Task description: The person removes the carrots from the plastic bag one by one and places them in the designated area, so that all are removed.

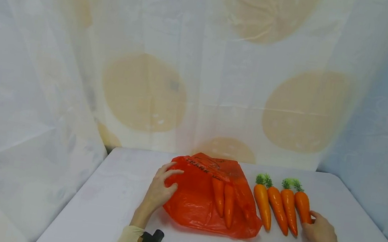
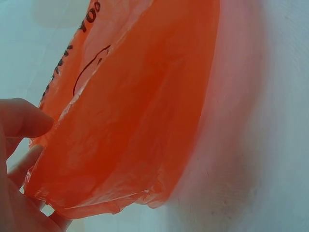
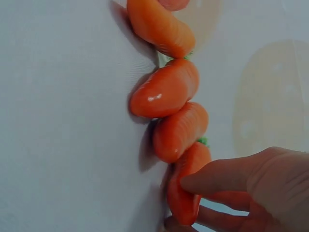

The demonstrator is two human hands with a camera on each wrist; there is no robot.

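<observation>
The rightmost carrot (image 1: 302, 207) lies on the counter (image 1: 89, 205), pinched near its tip by the right hand (image 1: 323, 233), so it seems better to lift without pushing the next carrot (image 1: 289, 207), while the left hand (image 1: 157, 190), fingers spread, minds the thin bag (image 1: 190, 207).

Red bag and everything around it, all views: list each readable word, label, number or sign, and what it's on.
"THANK": on the red bag, head view; small and blurred, so likely rather than certain.
"YO": same bag, left wrist view; the character after it is unclear.
Unreadable: the other black letters on the bag there, seen too edge-on.
None visible on the carrots or backdrop.
</observation>
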